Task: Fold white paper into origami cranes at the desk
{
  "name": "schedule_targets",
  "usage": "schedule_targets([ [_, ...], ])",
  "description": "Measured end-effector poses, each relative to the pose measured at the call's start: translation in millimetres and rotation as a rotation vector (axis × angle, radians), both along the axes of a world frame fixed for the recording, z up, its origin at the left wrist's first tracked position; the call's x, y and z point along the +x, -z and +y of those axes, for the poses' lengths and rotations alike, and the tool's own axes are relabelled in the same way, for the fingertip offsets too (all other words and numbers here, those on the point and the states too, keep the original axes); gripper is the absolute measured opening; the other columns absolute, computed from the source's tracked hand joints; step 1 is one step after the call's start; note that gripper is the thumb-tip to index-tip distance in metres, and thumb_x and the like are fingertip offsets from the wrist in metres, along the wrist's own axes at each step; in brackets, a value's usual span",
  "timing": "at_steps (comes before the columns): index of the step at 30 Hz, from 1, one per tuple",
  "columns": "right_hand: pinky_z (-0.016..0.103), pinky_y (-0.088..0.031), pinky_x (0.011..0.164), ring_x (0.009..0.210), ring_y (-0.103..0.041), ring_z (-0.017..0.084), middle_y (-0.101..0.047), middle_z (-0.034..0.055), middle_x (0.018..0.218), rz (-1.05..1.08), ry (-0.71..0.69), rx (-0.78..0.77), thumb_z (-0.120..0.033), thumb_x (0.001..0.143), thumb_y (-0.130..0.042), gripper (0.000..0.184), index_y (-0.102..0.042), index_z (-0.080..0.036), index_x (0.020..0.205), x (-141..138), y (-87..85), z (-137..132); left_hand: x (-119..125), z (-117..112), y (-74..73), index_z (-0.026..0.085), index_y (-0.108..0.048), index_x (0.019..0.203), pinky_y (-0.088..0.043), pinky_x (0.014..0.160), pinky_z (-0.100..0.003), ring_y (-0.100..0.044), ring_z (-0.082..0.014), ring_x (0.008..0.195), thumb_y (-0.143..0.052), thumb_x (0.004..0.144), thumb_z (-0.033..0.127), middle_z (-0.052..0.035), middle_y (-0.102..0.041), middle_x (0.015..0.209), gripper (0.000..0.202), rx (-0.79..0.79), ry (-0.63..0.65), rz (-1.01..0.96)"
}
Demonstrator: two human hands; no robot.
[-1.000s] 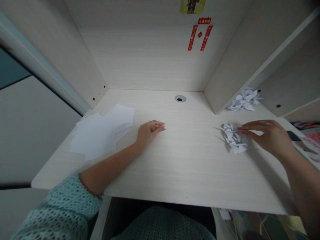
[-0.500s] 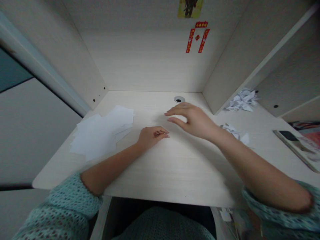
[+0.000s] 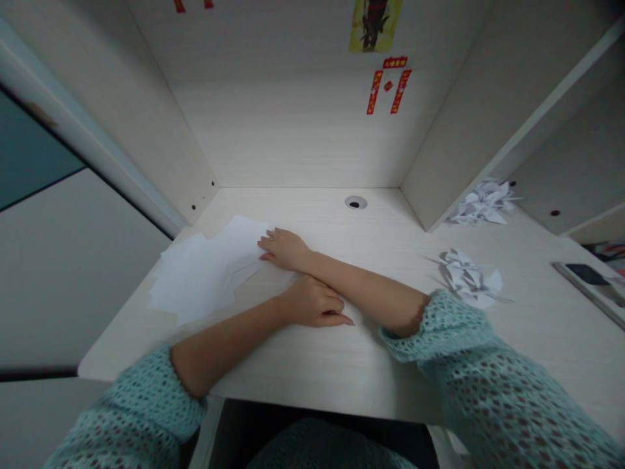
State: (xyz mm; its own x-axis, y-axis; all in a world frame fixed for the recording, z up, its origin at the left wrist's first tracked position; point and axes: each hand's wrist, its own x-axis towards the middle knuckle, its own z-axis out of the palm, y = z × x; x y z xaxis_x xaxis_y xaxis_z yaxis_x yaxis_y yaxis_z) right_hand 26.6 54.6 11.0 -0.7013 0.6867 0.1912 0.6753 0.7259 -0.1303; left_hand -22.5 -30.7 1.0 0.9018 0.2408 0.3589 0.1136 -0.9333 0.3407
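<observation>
My right hand (image 3: 283, 249) reaches across my left forearm, and its fingertips rest flat on the edge of a loose pile of white paper sheets (image 3: 205, 273) at the left of the desk (image 3: 371, 365). My left hand (image 3: 315, 304) lies on the desk just in front of the right forearm, fingers loosely curled and holding nothing I can see. A small pile of folded white paper figures (image 3: 469, 280) lies to the right of both arms, untouched.
A second heap of folded paper figures (image 3: 483, 202) sits on the right shelf. A phone on a flat object (image 3: 586, 277) lies at the far right. A round cable hole (image 3: 355, 202) is at the back of the desk. Side panels wall in the desk.
My right hand left the folded figures at the right, swept left across the desk and now touches the sheet pile. My left hand drew slightly back toward me.
</observation>
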Motion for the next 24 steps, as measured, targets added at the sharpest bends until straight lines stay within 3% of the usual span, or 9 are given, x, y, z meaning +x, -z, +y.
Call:
schedule_targets([
  [6,0.037,-0.044,0.086,0.099,-0.063,0.024,-0.070,0.0142,0.105,-0.025,0.019,0.038,-0.039,0.095,-0.042,0.036,-0.066,-0.014,0.103,4,-1.9,0,1,1,-1.3,0.021,-0.061,0.057,-0.037,0.057,-0.029,-0.058,-0.0141,0.055,-0.049,0.089,0.043,-0.0026,-0.066,0.059,0.040,0.134,0.015,0.021],
  [15,0.036,-0.043,0.086,0.093,-0.065,0.023,-0.070,0.0188,0.100,-0.192,-0.168,0.160,-0.010,0.092,-0.036,0.031,-0.067,-0.006,0.094,-7,1.4,6,2,3,4.1,0.020,-0.063,0.059,-0.038,0.058,-0.027,-0.058,-0.0125,0.054,-0.050,0.089,0.043,-0.0014,-0.065,0.057,0.039,0.179,0.009,-0.023],
  [18,0.037,-0.046,0.083,0.092,-0.065,0.024,-0.070,0.0166,0.100,-0.175,-0.120,0.141,-0.025,0.094,-0.041,0.030,-0.066,-0.009,0.097,-9,-1.8,6,3,3,6.7,0.019,-0.063,0.058,-0.036,0.056,-0.027,-0.056,-0.0113,0.052,-0.052,0.088,0.043,0.0000,-0.064,0.054,0.040,0.210,0.006,-0.089],
  [21,0.036,-0.048,0.082,0.099,-0.063,0.024,-0.065,0.0135,0.113,-0.044,-0.039,0.120,-0.039,0.092,-0.046,0.035,-0.062,-0.014,0.110,-8,-0.8,5,3,3,6.7,0.019,-0.063,0.056,-0.035,0.055,-0.027,-0.054,-0.0105,0.049,-0.053,0.087,0.042,0.0009,-0.062,0.051,0.040,0.222,-0.005,-0.123],
  [24,0.037,-0.044,0.094,0.117,-0.054,0.026,-0.057,0.0148,0.129,0.058,0.001,0.116,-0.044,0.090,-0.050,0.046,-0.055,-0.014,0.123,-6,5.7,8,4,3,5.4,0.019,-0.064,0.056,-0.036,0.054,-0.027,-0.053,-0.0102,0.048,-0.055,0.087,0.040,0.0016,-0.062,0.050,0.038,0.215,-0.012,-0.168],
])
